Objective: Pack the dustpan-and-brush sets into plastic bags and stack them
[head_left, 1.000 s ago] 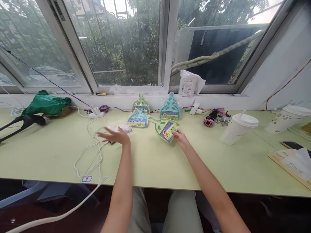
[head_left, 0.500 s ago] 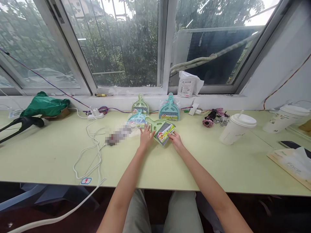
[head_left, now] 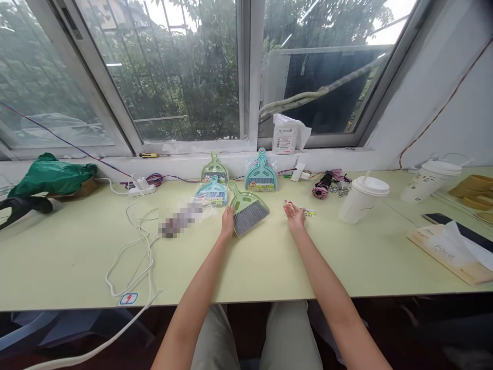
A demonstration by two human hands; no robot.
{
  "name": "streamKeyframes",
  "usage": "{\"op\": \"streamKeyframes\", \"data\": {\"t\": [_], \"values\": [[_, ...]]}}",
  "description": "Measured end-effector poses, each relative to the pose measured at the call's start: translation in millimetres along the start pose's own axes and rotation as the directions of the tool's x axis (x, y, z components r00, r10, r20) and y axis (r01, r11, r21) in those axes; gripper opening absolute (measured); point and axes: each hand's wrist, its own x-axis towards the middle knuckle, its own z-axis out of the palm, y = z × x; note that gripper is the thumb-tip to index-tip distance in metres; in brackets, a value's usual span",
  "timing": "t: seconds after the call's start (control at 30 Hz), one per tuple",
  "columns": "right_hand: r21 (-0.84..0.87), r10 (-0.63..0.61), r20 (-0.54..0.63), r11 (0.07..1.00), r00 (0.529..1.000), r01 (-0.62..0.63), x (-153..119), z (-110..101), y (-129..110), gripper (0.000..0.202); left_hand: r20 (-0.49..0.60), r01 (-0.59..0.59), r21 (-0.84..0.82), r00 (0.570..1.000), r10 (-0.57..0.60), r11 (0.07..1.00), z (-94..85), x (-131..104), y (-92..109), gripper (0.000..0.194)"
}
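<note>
A green dustpan with a grey-bristled brush point(head_left: 251, 213) is tilted above the table, bristles toward me. My left hand point(head_left: 227, 222) grips its left edge. To the right, my right hand point(head_left: 295, 215) has its palm partly turned up and holds a colourful label card point(head_left: 309, 213), which sticks out on both sides of the fingers. Behind stand a wrapped green dustpan set point(head_left: 214, 167) and a stack of wrapped teal sets point(head_left: 262, 173). A wrapped blue set point(head_left: 212, 191) lies just left of the green dustpan.
White cables point(head_left: 148, 257) and a blurred-out object lie on the left, near a power strip point(head_left: 141, 190) and a green bag point(head_left: 57, 176). On the right are white cups point(head_left: 364, 200), a pink-and-black bundle point(head_left: 322, 186) and a tissue pack point(head_left: 449, 252).
The label card has come off the dustpan set and moved right with my right hand. The brush bristles are now uncovered. The camera view has shifted slightly right.
</note>
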Motion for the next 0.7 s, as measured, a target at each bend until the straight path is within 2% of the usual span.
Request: {"op": "streamKeyframes", "data": {"t": [0.07,0.13,0.17,0.2,0.27,0.3,0.37,0.43,0.5,0.63,0.7], "values": [[-0.159,-0.045,0.009,0.986,0.999,0.045,-8,3,-5,0.051,-0.004,0.027,0.021,1.000,-0.027,0.999,0.4,-1,1,0.051],[-0.405,-0.219,0.106,0.882,0.970,0.243,-26,12,-5,0.044,0.046,-0.001,0.037,0.999,-0.001,0.999,3.0,-4,3,0.051],[-0.508,-0.336,0.204,0.767,0.919,0.393,-37,18,-3,0.041,0.092,-0.037,0.040,0.995,0.033,0.999,5.1,-8,5,0.052],[-0.567,-0.420,0.341,0.622,0.841,0.541,-49,25,-1,0.038,0.143,-0.081,0.037,0.987,0.075,0.996,7.5,-11,7,0.052],[-0.577,-0.479,0.568,0.348,0.669,0.739,-71,37,4,0.032,0.226,-0.164,0.021,0.962,0.155,0.986,12.6,-19,13,0.051],[-0.574,-0.486,0.623,0.247,0.612,0.781,-80,42,6,0.030,0.247,-0.196,0.011,0.951,0.187,0.981,14.7,-23,16,0.051],[-0.582,-0.497,0.663,0.130,0.561,0.803,-91,48,10,0.027,0.258,-0.225,-0.002,0.941,0.218,0.974,17.1,-28,21,0.049],[-0.590,-0.511,0.660,0.100,0.550,0.801,-92,49,12,0.025,0.278,-0.213,-0.018,0.938,0.209,0.977,17.1,-28,25,0.047],[-0.581,-0.519,0.654,0.120,0.550,0.805,-89,47,13,0.025,0.324,-0.179,-0.037,0.928,0.181,0.983,15.6,-25,27,0.047],[-0.534,-0.490,0.656,0.236,0.574,0.812,-80,47,11,0.023,0.394,-0.181,-0.009,0.903,0.170,0.983,11.5,-13,22,0.042],[-0.473,-0.459,0.681,0.320,0.571,0.821,-77,46,2,0.025,0.332,-0.199,0.040,0.927,0.175,0.979,6.2,-4,16,0.037]]}}
